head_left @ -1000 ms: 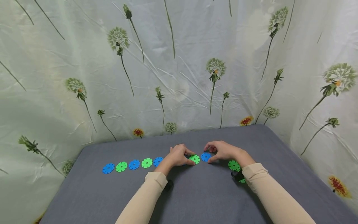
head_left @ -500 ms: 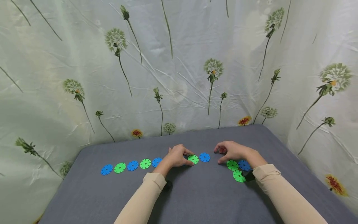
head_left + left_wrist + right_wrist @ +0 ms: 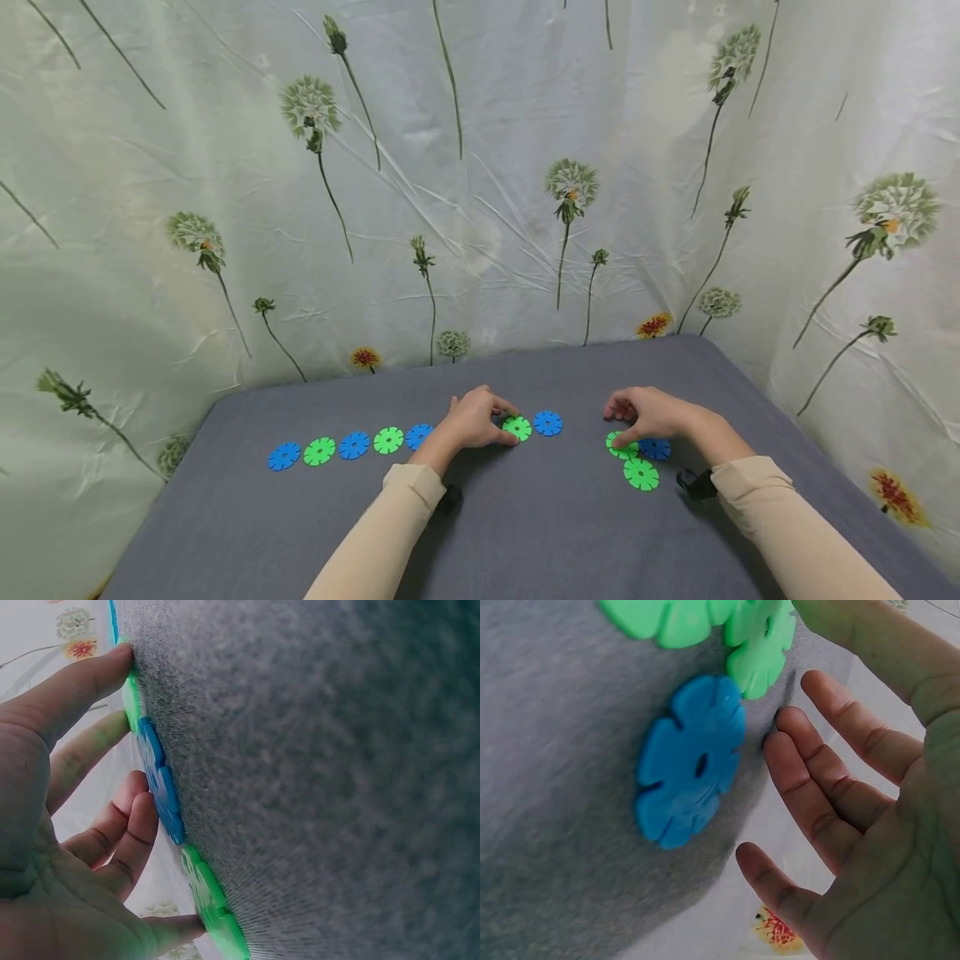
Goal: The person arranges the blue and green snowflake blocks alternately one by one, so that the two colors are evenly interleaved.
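Note:
My left hand (image 3: 472, 419) holds a green notched plastic disc (image 3: 519, 428) by its edges between thumb and index finger. In the left wrist view, the other fingers reach along a blue disc (image 3: 161, 784) and another green disc (image 3: 214, 904). A blue disc (image 3: 548, 423) lies just right of the held one. Farther right, my right hand (image 3: 660, 412) is spread over a small group, its thumb at a green disc (image 3: 759, 656) and partly covering it. A blue disc (image 3: 657, 450) lies under the palm side, and a second green disc (image 3: 641, 474) lies nearer.
Blue and green discs alternate in a row to the left, ending at a blue disc (image 3: 284, 456). A grey cloth (image 3: 540, 533) covers the table. A flower-print curtain (image 3: 495, 208) hangs behind it. Dark straps circle both wrists.
My right hand has let go of the blue disc at the row's right end and moved right to the loose group. My left hand has stayed at its green disc.

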`<state>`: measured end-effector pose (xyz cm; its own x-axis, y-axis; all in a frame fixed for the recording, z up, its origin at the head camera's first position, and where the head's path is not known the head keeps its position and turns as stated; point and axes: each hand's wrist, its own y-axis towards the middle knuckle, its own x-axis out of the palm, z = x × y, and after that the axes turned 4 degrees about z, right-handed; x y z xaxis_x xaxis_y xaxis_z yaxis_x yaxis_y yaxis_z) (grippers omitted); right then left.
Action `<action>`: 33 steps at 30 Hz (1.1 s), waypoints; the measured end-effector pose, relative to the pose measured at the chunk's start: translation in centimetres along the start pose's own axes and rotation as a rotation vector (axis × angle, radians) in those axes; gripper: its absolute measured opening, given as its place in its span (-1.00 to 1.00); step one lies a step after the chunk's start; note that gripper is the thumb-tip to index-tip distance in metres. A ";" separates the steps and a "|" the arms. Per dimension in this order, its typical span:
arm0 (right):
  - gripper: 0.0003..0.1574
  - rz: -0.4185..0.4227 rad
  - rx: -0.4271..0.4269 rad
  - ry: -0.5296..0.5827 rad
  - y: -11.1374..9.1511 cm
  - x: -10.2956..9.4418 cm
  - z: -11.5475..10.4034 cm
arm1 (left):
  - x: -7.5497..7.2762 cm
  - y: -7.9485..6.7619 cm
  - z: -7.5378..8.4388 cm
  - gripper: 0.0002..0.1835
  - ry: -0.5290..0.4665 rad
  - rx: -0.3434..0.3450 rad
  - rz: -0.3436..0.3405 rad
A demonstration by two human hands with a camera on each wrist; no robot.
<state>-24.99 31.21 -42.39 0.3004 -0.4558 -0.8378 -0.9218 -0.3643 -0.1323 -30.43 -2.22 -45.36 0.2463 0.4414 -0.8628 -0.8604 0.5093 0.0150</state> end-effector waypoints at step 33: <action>-0.49 0.057 -0.016 -0.012 -1.3 0.9 0.9 | 1.7 1.8 2.0 -0.49 -0.008 0.022 0.019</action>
<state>-23.79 32.00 -43.49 0.2441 -0.4668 -0.8500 -0.9334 -0.3507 -0.0755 -30.63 0.96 -45.79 0.2333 0.4567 -0.8585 -0.8551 0.5168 0.0425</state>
